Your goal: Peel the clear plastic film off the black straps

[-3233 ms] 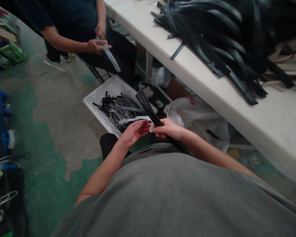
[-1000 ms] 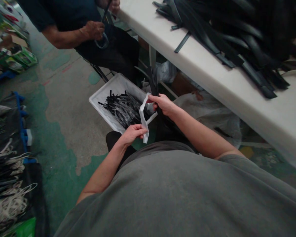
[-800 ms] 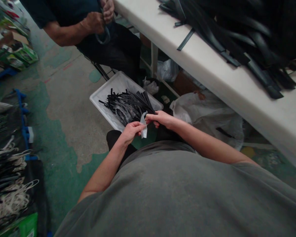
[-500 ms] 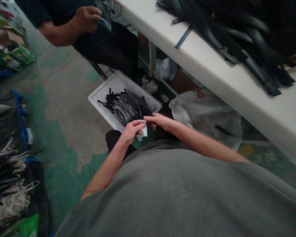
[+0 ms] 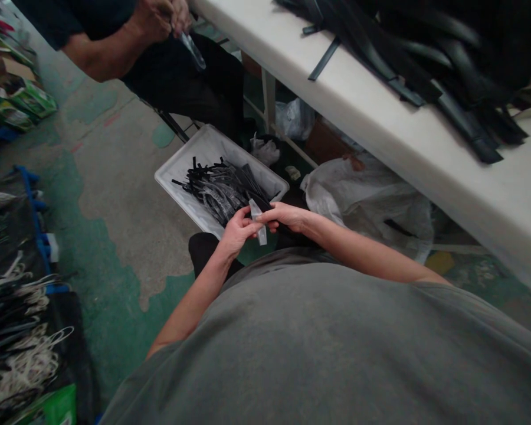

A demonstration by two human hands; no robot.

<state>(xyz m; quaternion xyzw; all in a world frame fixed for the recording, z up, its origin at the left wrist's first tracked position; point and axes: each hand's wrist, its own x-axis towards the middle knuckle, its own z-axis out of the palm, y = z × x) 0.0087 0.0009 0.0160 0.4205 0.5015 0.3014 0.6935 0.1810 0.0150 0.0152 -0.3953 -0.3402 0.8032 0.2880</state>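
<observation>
Above the near edge of a white plastic tray (image 5: 176, 188), my two hands are close together. My left hand (image 5: 235, 234) is closed, pinching a narrow, whitish see-through plastic strip (image 5: 262, 235). From the other side my right hand (image 5: 287, 216) is closed on the same strip, its thumb lying across it. A flat black band (image 5: 262, 203) runs out beside my right fingers toward the tray; whether they grip it too is hard to make out. Inside the tray lies a heap of black bands (image 5: 221, 188), some in clear plastic.
A white table (image 5: 380, 136) on the right bears a pile of black straps (image 5: 442, 88). Under it sits a whitish sack (image 5: 367, 192). Across the tray, a seated co-worker's hands (image 5: 163, 18) hold a clear sleeve (image 5: 193, 52). Bundled cords (image 5: 22, 354) lie at left.
The plastic strip, crumpled in my left fingers before, now lies straighter between both hands. My right thumb has come over it. The co-worker's hands have moved and the clear sleeve hangs lower.
</observation>
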